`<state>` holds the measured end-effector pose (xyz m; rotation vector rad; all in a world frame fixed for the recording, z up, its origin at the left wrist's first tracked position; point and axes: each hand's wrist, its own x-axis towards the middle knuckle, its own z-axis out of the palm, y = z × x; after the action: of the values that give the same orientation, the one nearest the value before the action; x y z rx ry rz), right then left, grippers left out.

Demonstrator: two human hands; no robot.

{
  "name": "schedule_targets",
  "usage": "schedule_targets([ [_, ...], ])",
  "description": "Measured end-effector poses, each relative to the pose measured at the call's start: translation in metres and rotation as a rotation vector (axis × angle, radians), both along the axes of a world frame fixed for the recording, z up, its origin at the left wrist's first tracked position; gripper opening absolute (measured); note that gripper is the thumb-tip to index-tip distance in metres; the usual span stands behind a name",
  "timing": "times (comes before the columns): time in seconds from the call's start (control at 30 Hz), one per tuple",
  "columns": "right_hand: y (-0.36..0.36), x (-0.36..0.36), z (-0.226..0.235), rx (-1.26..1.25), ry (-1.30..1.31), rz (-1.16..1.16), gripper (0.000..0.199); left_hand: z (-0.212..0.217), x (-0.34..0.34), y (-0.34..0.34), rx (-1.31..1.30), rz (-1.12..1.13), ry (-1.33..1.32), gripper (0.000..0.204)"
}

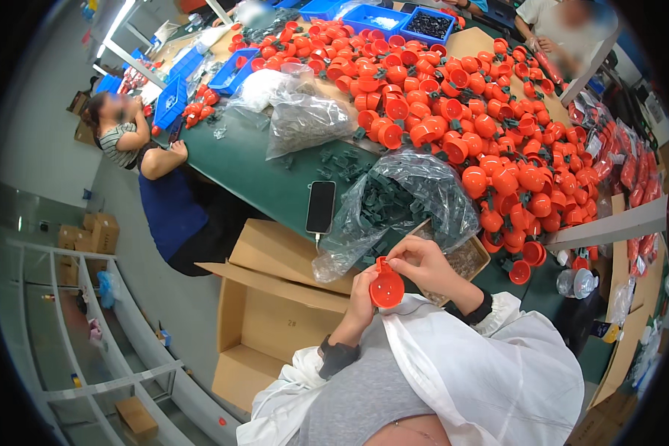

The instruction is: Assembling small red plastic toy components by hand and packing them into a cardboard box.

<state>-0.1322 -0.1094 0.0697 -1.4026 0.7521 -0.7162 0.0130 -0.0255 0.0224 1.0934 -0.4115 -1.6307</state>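
Off the table edge (275, 195), both hands, left hand (362, 297), right hand (427, 266), pinching orange cup (386, 286)

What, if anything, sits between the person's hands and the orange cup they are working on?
Nothing visible does. The left hand and right hand both grip the orange cup directly, above the lap, in front of the clear bag of dark green parts.

**Both hands up, close together**

L hand (362, 296) raised in front of chest, fingers curled in a grip. R hand (422, 262) just above it, fingertips pinching down. Both forearms bent inward, dark cuffs at wrists, white sleeves.
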Motion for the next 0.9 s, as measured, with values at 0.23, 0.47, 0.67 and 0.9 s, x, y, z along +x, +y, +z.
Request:
schedule_targets([
  [0.23, 0.003, 0.002, -0.007, -0.032, 0.018, -0.011, 0.01, 0.0, -0.001, 0.002, -0.017, -0.02, -0.03, 0.04],
  [0.47, -0.003, 0.004, -0.016, 0.047, -0.009, 0.032, 0.01, -0.008, -0.002, -0.001, -0.038, -0.044, -0.183, 0.038],
  [0.67, -0.003, -0.008, -0.043, 0.399, -0.184, 0.202, 0.012, -0.021, -0.003, 0.006, 0.013, -0.097, -0.26, 0.03],
  [0.9, 0.008, -0.006, -0.057, 0.295, -0.048, 0.065, 0.013, -0.019, -0.015, 0.01, -0.096, 0.001, -0.502, 0.03],
])
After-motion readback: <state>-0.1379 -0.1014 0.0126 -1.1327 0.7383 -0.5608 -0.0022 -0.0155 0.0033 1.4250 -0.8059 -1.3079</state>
